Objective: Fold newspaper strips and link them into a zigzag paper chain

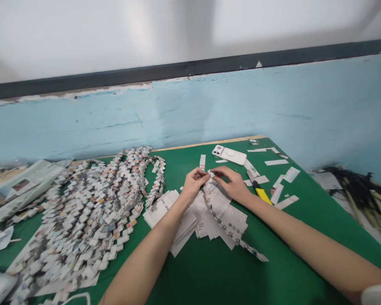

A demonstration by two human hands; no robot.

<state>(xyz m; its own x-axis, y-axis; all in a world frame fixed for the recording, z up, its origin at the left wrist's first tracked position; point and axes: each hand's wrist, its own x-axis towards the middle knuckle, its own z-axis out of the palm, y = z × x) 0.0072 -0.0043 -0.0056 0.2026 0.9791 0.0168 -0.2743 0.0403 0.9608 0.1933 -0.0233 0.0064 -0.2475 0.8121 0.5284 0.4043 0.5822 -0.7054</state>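
Note:
My left hand (193,184) and my right hand (232,183) meet near the middle of the green table, both with fingers pinched. Between their fingertips is the upper end of a narrow zigzag chain of folded paper (224,225). From there the chain curves down to the right, its pointed tail on the green surface. Beneath it lie loose stacks of printed paper pieces (188,224), partly covered by my left forearm. A small printed strip (202,162) lies just beyond my left fingers. The exact fold at my fingertips is too small to make out.
A large heap of folded paper chains (98,212) covers the left side. A white phone (230,155) lies behind my hands. Right of my right hand are a yellow-handled knife (263,195) and scattered paper strips (276,162). A blue wall (184,114) borders the table's far edge.

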